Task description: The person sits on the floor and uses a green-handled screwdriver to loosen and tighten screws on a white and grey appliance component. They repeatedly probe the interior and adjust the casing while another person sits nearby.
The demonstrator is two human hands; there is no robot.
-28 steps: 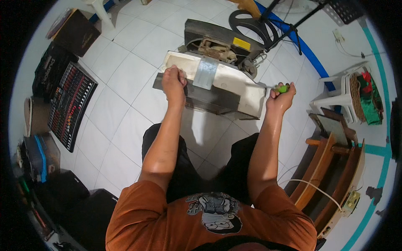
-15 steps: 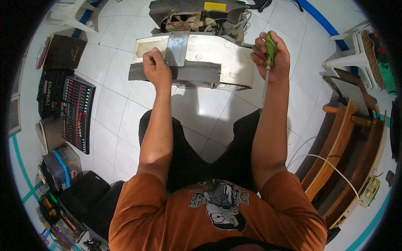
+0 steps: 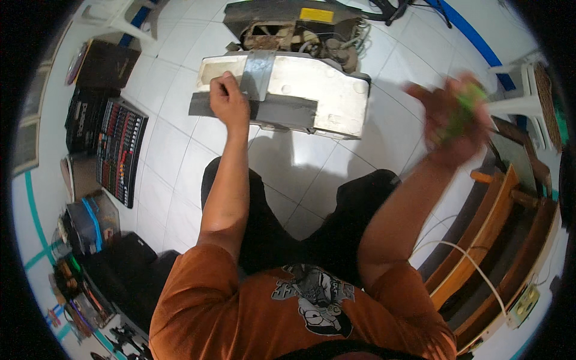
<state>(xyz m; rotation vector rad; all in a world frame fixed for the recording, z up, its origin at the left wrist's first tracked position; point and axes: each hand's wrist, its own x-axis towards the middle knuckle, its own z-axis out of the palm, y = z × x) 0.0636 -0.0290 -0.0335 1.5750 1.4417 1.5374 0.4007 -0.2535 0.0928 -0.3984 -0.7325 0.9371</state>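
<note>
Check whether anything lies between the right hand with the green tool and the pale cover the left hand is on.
Nothing visible does. The right hand, blurred and gripping the green tool, is raised to the right of the pale cover; only bare white tile floor shows between them. The left hand rests on the cover's left part.

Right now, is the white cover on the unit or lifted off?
On. The white cover sits over the unit; the left hand rests on its front edge. Right hand blurred, holding something green.
</note>
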